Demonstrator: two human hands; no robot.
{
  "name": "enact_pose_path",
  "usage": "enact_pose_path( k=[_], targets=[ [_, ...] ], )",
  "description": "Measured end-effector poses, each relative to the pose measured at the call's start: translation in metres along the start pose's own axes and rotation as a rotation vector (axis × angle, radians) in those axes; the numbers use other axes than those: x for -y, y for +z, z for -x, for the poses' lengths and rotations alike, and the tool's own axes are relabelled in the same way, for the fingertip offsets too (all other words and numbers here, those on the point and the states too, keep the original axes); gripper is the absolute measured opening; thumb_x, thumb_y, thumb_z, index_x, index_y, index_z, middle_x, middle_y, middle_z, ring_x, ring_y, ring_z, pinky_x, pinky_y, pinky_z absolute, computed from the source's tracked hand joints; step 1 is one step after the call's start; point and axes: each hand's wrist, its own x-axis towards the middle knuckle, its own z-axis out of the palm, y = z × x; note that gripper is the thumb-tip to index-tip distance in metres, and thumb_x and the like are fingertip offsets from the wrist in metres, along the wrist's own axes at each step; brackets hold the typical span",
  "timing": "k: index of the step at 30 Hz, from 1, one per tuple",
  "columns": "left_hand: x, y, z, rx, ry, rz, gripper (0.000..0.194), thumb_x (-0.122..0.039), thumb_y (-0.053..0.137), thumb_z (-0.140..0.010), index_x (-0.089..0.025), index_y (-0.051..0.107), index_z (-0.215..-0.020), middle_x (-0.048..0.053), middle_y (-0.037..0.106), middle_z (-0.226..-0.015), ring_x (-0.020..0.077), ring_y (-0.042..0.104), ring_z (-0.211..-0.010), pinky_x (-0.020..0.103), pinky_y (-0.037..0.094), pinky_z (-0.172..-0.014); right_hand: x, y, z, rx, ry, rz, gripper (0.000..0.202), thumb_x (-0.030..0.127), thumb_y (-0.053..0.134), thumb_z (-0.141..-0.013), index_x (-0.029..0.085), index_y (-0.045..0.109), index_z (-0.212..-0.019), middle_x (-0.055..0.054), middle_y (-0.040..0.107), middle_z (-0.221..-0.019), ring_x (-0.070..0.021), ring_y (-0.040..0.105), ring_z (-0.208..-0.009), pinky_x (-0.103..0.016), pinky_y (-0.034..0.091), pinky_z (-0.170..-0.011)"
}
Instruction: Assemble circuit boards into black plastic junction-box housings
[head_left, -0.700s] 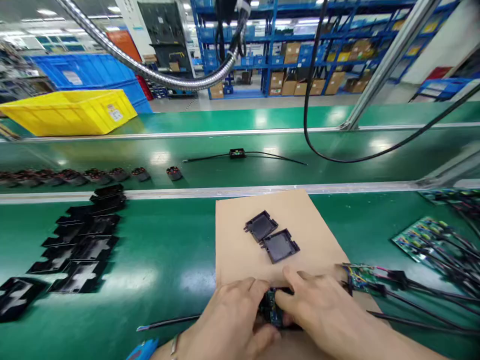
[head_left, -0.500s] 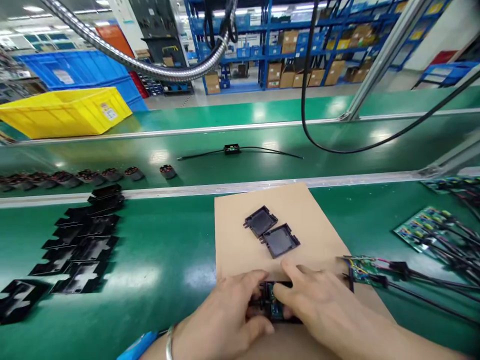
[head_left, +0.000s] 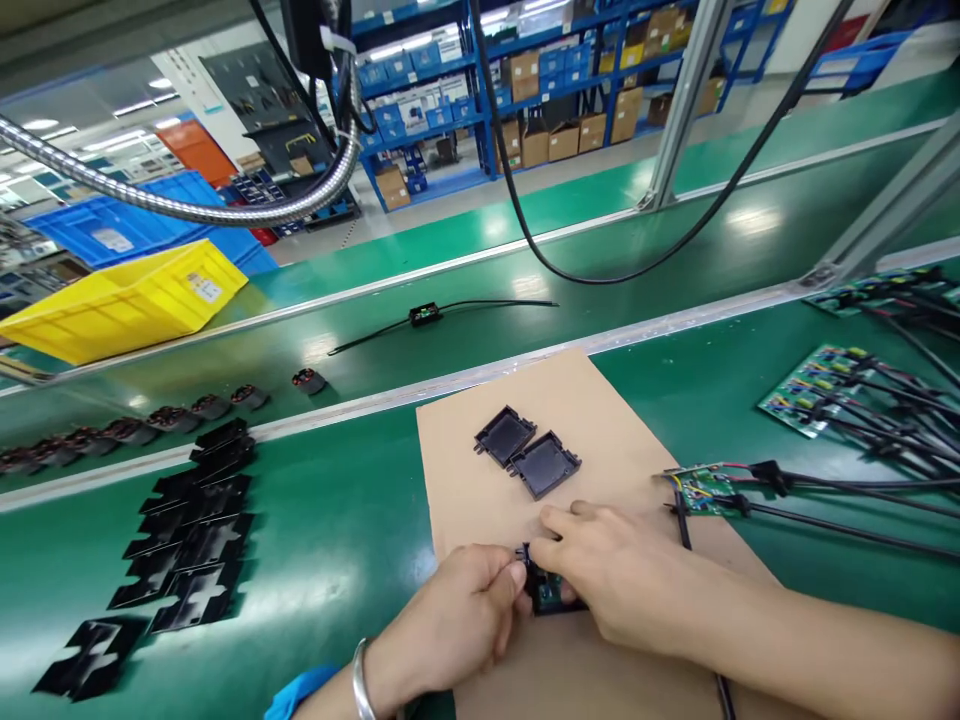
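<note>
A black plastic case (head_left: 553, 597) with a green circuit board inside lies on the cardboard sheet (head_left: 480, 510), partly covered by my hands. My right hand (head_left: 611, 570) is closed over its right and upper side, thumb and fingers gripping it. At the case's left end, my left hand (head_left: 476, 605) pinches thumb and forefinger together; what lies between the fingertips is hidden. Just beyond my hands rest two black plastic covers (head_left: 546, 465), one touching the other. A black cable (head_left: 724, 695) shows below my right forearm.
Wired circuit boards (head_left: 705, 490) lie at the cardboard's right edge, with more boards (head_left: 814, 390) behind. Black bent sheets (head_left: 199, 595) are laid out left. Across the metal rail (head_left: 360, 400) sit a row of motor-like parts (head_left: 172, 418), a cabled module (head_left: 425, 314) and a yellow bin (head_left: 127, 300).
My left hand has shifted from around the case to a pinch at its left end. My right hand stays on the case. The view has tilted and turned.
</note>
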Motion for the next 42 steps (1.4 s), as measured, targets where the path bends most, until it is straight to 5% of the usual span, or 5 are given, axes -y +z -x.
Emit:
enact_pose_path(
  k=[10, 18, 27, 34, 42],
  targets=[
    [0.004, 0.007, -0.007, -0.042, -0.004, 0.191, 0.053, -0.062, 0.038, -0.087, -0.013, 0.055, -0.079, -0.004, 0.037, -0.044, 0.0075, 0.028, -0.038, 0.021, 0.023, -0.040, -0.004, -0.003, 0.002, -0.033, -0.046, -0.001, 0.030, 0.005, 0.048, -0.068, 0.022, 0.056, -0.092, -0.002, 0.054, -0.091, -0.0192, 0.045, -0.065, -0.029, 0.013, -0.053],
    [0.001, 0.014, -0.001, -0.296, 0.099, -0.553, 0.045, -0.034, 0.019, -0.101, -0.016, 0.054, -0.078, 0.004, 0.059, -0.074, 0.0167, 0.054, -0.069, 0.031, 0.036, -0.067, -0.005, 0.000, 0.002, -0.115, -0.048, -0.040, 0.023, 0.008, 0.050, -0.074, 0.023, 0.057, -0.091, -0.001, 0.054, -0.089, -0.0194, 0.043, -0.070, -0.031, 0.013, -0.054],
    [0.007, 0.031, 0.000, -0.342, 0.191, -1.282, 0.036, -0.010, 0.023, -0.089, -0.017, 0.058, -0.089, 0.012, 0.057, -0.079, 0.0281, 0.053, -0.063, 0.035, 0.028, -0.051, -0.006, -0.014, -0.001, -0.056, 0.026, -0.160, 0.009, 0.022, 0.064, -0.074, 0.018, 0.060, -0.081, -0.004, 0.056, -0.089, -0.0232, 0.042, -0.093, -0.036, 0.032, -0.075],
    [0.007, 0.033, -0.002, -0.459, 0.218, -1.056, 0.027, -0.013, 0.027, -0.090, -0.016, 0.053, -0.090, 0.008, 0.051, -0.073, 0.0205, 0.046, -0.052, 0.031, 0.017, -0.045, 0.010, -0.032, -0.025, 0.129, 0.200, -0.050, 0.031, 0.025, 0.071, -0.071, 0.012, 0.058, -0.096, -0.008, 0.061, -0.087, -0.0240, 0.055, -0.086, -0.031, 0.035, -0.065],
    [0.021, 0.035, -0.013, -0.548, 0.361, -1.074, 0.028, -0.010, 0.031, -0.083, -0.011, 0.055, -0.098, 0.015, 0.050, -0.090, 0.0287, 0.046, -0.080, 0.047, 0.041, -0.071, 0.029, -0.039, -0.066, 0.309, 0.139, 0.000, 0.015, 0.009, 0.063, -0.074, 0.009, 0.064, -0.089, -0.010, 0.064, -0.086, -0.0204, 0.059, -0.080, -0.028, 0.040, -0.066]
  ],
)
